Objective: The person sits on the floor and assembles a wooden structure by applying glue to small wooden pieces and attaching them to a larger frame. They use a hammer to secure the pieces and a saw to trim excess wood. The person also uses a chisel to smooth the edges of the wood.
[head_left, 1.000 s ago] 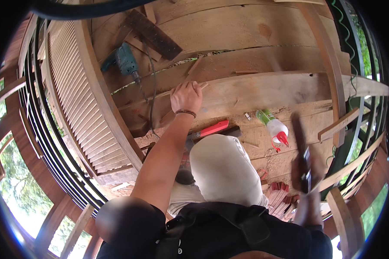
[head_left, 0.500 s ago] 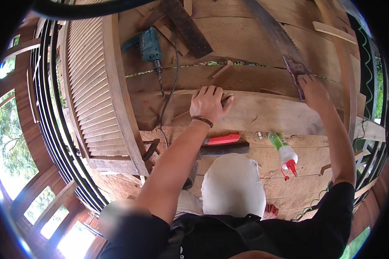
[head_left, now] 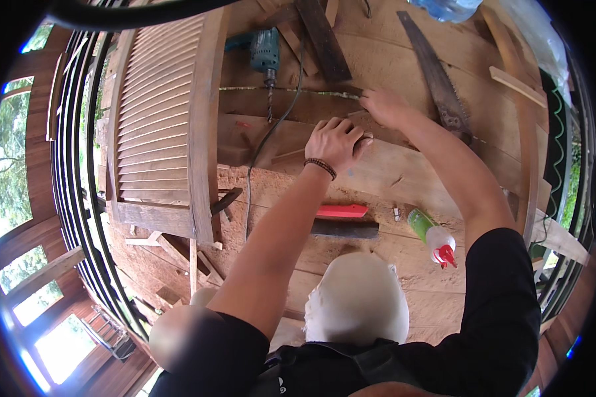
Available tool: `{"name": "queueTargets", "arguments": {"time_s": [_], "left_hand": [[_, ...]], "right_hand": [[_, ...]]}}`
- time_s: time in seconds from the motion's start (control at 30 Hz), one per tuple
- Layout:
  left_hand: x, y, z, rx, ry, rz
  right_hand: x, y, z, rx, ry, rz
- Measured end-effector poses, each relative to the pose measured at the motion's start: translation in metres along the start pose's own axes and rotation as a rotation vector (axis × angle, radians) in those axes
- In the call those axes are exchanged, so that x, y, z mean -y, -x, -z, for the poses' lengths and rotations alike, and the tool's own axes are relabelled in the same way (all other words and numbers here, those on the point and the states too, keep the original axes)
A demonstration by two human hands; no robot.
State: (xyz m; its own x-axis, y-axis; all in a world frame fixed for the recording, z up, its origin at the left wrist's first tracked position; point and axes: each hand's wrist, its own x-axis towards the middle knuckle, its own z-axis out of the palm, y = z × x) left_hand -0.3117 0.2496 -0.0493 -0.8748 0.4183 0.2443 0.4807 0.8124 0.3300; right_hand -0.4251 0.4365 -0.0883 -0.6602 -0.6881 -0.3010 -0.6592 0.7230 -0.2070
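Observation:
My left hand [head_left: 336,144], with a beaded bracelet at the wrist, presses on a long pale wooden board [head_left: 404,162]. Its fingers curl over the board's far edge and the thumb lies alongside. Beyond that edge my right hand [head_left: 385,108] reaches across, its bent fingers closed at the end of a small wooden stick [head_left: 356,114]; the hand hides part of the stick. To the right of this hand a handsaw [head_left: 437,79] lies loose on the planks, its dark handle toward me.
A teal power drill [head_left: 265,53] with its cord lies left of a dark wood piece [head_left: 323,40]. A louvred wooden panel [head_left: 202,132] stands at left. Nearer me are a red cutter [head_left: 341,211], a dark bar [head_left: 344,229] and a glue bottle [head_left: 437,238] with red cap.
My right hand has let go of the saw handle and moved left to the small stick. My left hand stays on the board. The view has shifted slightly.

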Motion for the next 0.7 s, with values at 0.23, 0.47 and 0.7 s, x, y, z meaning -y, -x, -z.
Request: {"name": "queueTargets", "arguments": {"time_s": [0.23,0.47,0.7], "left_hand": [[-0.042,0.033,0.011,-0.096,0.257,-0.005],[-0.049,0.115,0.146,-0.038,0.485,0.265],[-0.088,0.128,0.239,-0.441,1.403,0.534]], "right_hand": [[-0.018,0.038,-0.020,-0.010,0.058,-0.103],[0.100,0.080,0.113,-0.349,-0.456,0.137],[0.234,0.173,0.168,-0.660,-0.331,0.346]]}}
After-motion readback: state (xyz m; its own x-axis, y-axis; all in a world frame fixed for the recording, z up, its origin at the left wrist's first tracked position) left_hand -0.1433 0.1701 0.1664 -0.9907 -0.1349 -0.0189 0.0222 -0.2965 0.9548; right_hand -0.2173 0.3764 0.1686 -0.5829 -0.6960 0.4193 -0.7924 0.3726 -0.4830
